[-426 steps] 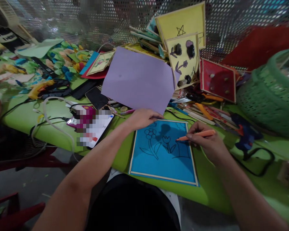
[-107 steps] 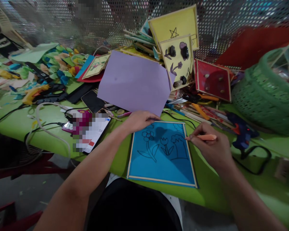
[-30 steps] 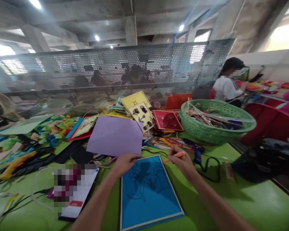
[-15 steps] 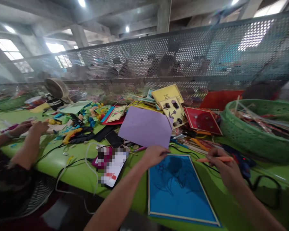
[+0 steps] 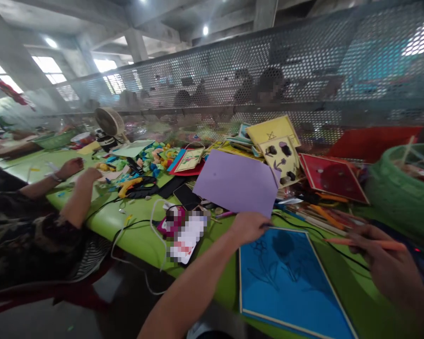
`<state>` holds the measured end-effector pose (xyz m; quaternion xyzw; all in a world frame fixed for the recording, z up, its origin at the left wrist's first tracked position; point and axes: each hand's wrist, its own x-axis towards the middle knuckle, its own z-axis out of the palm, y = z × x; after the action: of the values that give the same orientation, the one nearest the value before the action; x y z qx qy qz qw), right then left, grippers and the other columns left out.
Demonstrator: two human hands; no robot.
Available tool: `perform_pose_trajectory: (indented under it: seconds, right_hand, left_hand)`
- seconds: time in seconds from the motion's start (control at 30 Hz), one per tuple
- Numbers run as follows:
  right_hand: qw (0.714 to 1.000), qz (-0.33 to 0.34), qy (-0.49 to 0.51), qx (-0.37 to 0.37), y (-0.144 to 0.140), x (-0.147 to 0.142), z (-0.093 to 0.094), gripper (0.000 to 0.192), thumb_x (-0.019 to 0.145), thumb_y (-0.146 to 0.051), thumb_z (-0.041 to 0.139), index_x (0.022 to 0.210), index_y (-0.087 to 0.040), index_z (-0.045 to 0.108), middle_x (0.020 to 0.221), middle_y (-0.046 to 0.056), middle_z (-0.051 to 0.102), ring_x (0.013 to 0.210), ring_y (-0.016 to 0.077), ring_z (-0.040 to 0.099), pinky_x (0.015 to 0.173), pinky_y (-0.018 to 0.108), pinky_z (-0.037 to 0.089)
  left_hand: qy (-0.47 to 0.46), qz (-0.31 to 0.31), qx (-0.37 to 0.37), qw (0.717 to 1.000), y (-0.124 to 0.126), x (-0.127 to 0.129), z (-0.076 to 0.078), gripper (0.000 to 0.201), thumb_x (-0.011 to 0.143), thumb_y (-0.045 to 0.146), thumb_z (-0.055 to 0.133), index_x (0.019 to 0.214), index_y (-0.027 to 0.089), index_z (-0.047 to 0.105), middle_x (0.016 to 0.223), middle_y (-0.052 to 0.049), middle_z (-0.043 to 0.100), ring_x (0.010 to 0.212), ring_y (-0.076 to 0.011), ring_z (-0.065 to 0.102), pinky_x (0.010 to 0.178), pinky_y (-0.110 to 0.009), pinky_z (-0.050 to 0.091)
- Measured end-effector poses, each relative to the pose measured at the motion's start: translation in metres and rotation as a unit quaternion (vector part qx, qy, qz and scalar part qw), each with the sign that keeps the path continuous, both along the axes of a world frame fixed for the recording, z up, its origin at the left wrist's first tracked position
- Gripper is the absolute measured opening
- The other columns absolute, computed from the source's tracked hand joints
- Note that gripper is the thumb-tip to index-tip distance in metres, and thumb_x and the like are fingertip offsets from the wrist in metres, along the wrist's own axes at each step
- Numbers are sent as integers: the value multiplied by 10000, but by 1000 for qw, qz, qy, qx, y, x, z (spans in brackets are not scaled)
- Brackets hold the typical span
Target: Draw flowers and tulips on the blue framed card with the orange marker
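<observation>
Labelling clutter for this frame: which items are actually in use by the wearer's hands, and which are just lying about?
In use:
- left hand, pressing the top edge of the blue drawing board
- right hand, with its grip on the orange pen

Lying about:
- purple paper sheet
- yellow flower card
- red card
- green basket
- phone
- small fan

— How is the scene lit?
— Daylight is admitted through windows (image 5: 47, 66) at upper left, and ceiling lamps (image 5: 205, 30) are blown out. The green desk (image 5: 134, 233) is evenly lit; a soft shadow is cast on the blue board (image 5: 286, 278).
— And sharpness?
— Motion blur is seen throughout, heaviest on the right hand (image 5: 392, 268). Edges are stretched by the wide lens.
</observation>
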<state>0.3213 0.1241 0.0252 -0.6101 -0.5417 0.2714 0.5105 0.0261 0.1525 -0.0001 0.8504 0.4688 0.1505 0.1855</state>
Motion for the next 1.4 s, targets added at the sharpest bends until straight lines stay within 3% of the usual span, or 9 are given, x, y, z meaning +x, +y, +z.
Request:
perform_pose_trajectory:
  seconds: [0.17,0.47,0.73,0.93,1.17,1.4]
  right_hand:
    - [998,13,35,-41,-2,1,2,345,624,-545,805,547,-257,631,639,63,537,589,188,501,537,369,337]
    - [997,12,45,-54,2,10,-12,249,634,-465,794,575,-272,648,644,66,533,559,175,455,509,374,261]
    - [997,24,61,-47,0,9,-13,263,688,-501,790,614,-288,655,686,62,547,607,193,485,538,386,297]
    - [997,44,38,-44,-8,3,-2,274,714,-497,754,604,-272,641,686,58,569,622,205,487,562,379,323]
    - [998,61,-8,3,-6,1,1,317,768,-498,678,563,-267,605,689,49,589,710,240,538,697,415,387]
    - [997,80,-3,18,-4,3,-4,314,753,-469,699,549,-257,589,625,31,530,657,221,501,650,392,357]
  left_hand:
    - [13,-7,12,1000,2,1,-5,344,970,244,541,1245,250,747,1228,-36,767,1158,-235,699,966,-343,544]
    - [23,-4,-3,1000,0,0,4,335,987,253,524,1241,259,741,1247,-13,760,1187,-220,686,979,-316,531]
    - [3,4,-13,1000,-2,-2,6,329,972,221,538,1220,233,755,1245,-32,760,1162,-229,694,989,-330,533]
    - [1,-3,-15,1000,-1,-3,7,344,978,217,527,1242,221,748,1248,-42,759,1180,-232,688,1008,-338,529]
    - [-3,6,-22,1000,-2,-2,9,329,983,221,532,1226,230,755,1247,-28,760,1193,-215,681,1039,-322,512]
    - [0,8,-26,1000,-3,-3,9,329,985,240,539,1234,250,754,1248,-21,760,1182,-212,686,1031,-306,509]
